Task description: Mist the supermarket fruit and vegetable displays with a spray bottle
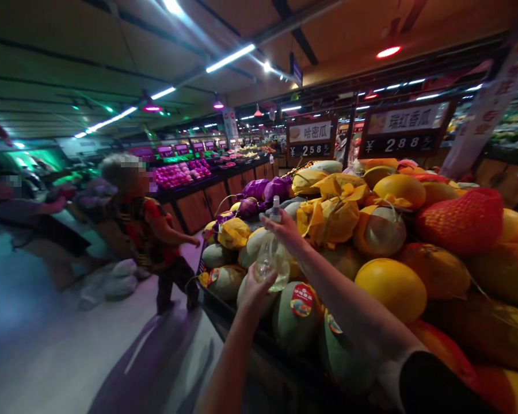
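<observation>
Right hand (286,226) clamped round the neck of a clear spray bottle (271,259); left hand (254,293) against its base, grip unclear; bottle above the melons (296,316), near the display's front edge (224,322) — a wet, slipping grip could drop it there.

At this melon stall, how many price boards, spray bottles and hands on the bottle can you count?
Price boards: 2
Spray bottles: 1
Hands on the bottle: 2, left hand and right hand
Total: 5
</observation>
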A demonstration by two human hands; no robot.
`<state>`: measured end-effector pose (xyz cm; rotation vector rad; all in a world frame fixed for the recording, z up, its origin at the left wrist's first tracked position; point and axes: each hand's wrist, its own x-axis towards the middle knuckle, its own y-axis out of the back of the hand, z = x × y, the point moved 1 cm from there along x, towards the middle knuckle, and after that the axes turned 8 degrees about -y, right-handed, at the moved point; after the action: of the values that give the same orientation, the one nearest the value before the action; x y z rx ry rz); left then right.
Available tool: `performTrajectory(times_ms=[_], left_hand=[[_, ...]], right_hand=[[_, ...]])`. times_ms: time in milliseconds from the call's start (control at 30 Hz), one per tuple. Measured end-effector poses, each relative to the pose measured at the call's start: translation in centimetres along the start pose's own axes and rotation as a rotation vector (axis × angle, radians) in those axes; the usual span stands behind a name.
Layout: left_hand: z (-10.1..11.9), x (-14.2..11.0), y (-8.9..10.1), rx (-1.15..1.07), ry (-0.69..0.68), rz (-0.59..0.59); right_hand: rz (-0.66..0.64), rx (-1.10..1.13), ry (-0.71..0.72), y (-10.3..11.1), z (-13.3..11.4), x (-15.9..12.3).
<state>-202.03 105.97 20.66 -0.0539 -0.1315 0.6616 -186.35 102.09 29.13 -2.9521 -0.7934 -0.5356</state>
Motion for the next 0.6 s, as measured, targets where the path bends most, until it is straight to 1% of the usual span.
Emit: performTrajectory(times_ms=[67, 133, 200, 267, 300, 333, 400, 467, 533, 600], left_hand=[[-0.9, -1.3, 2.9, 0.008, 0.027, 0.057], [-2.1, -2.8, 5.4, -0.013, 0.034, 0.072], [-3.6, -4.2, 7.1, -0.036, 0.028, 0.052], [-5.1, -5.6, 7.6, -0.048, 0.042, 0.005], [-5.8, -6.2, 7.2, -0.06, 0.061, -0.036], [-6.4, -6.9, 6.5, -0.082, 0.083, -0.094], [-7.3, -8.2, 4.1, -0.176, 0.117, -0.242], [-7.9, -9.6, 1.0, -0.329, 0.138, -0.409], [-8.9, -10.9, -1.7, -0.453, 0.156, -0.561], [-10.7, -11.8, -3.6, -0.457, 0.177, -0.675]], right_hand=[[-0.018, -0.007, -0.039, -3.0, 0.6, -1.4], [-0.047, -0.013, -0.077, -4.9, 1.3, -3.5], [-0.097, -0.014, -0.102, -5.2, 2.2, -5.8], [-0.135, -0.009, -0.111, -3.9, 3.0, -8.3], [-0.132, -0.01, -0.113, -2.6, 3.3, -9.6], [-0.11, -0.01, -0.117, -1.1, 3.6, -11.0], [-0.008, -0.029, -0.164, 2.6, 3.9, -13.9], [0.12, -0.004, -0.283, 6.3, 4.4, -17.2], [0.281, -0.003, -0.409, 9.8, 5.3, -20.6], [0.395, 0.056, -0.461, 12.6, 6.8, -23.6]])
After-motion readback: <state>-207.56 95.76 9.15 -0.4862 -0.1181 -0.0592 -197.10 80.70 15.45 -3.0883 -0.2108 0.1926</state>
